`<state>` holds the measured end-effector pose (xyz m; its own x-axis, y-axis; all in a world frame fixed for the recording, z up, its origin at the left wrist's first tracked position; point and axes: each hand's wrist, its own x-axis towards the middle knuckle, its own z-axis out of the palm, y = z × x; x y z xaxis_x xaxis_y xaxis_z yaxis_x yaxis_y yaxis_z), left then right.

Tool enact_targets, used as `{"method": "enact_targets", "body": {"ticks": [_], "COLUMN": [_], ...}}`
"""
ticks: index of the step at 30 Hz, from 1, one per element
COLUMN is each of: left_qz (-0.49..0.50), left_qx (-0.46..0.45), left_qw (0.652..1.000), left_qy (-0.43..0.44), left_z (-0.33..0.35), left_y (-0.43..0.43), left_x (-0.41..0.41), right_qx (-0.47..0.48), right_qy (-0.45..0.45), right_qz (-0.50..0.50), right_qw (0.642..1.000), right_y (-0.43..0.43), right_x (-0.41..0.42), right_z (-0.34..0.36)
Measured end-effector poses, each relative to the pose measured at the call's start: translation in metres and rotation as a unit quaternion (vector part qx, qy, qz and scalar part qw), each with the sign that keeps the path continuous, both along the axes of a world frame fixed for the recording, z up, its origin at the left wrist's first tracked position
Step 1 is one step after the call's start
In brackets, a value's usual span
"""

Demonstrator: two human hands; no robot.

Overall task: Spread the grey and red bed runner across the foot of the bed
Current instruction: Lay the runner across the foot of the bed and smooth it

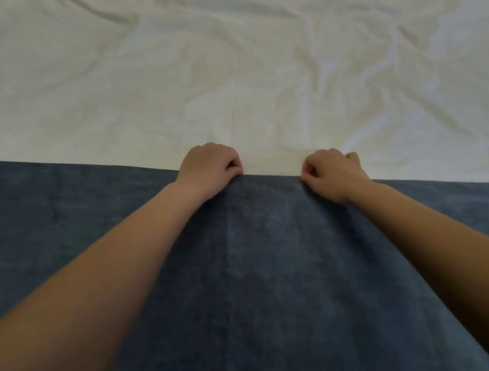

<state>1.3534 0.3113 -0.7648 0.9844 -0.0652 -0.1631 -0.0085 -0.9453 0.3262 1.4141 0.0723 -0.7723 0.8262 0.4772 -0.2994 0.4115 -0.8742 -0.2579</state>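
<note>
Scene: a bed seen from above, from the person's own head height, both bare forearms reaching forward.
Bed runner (259,272): a grey-blue cloth covering the near half of the view, running from the left edge to the right; no red shows.
Far edge: a straight line slanting nearer toward the right, lying on the sheet.
Sheet (228,69): white and creased, filling the far half.
Left hand (211,169): fingers curled, pinching the runner's far edge.
Right hand (334,172): fingers curled, pinching the same edge, just to the right.
Spacing: hands near each other, apart, around the middle.
</note>
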Motion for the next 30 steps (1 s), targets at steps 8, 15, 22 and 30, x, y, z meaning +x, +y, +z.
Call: {"method": "enact_targets", "body": {"ticks": [8, 15, 22, 30], "left_qz": [-0.001, 0.034, 0.048, 0.079], "left_qx": [-0.020, -0.029, -0.045, -0.036], "left_qw": [0.995, 0.995, 0.994, 0.990], "left_qy": [0.101, 0.086, 0.084, 0.107], "left_z": [0.020, 0.013, 0.014, 0.020], "left_y": [0.104, 0.140, 0.185, 0.259], "left_x": [-0.024, -0.029, -0.038, -0.060], "right_qx": [0.057, 0.007, 0.018, 0.030], "right_qy": [0.040, 0.008, -0.004, -0.027], "right_qz": [0.021, 0.015, -0.002, 0.073], "right_qw": [0.997, 1.000, 1.000, 0.996], "right_y": [0.092, 0.136, 0.167, 0.235], "right_x": [-0.019, -0.028, -0.036, -0.043], "right_z": [0.005, 0.003, 0.006, 0.000]}}
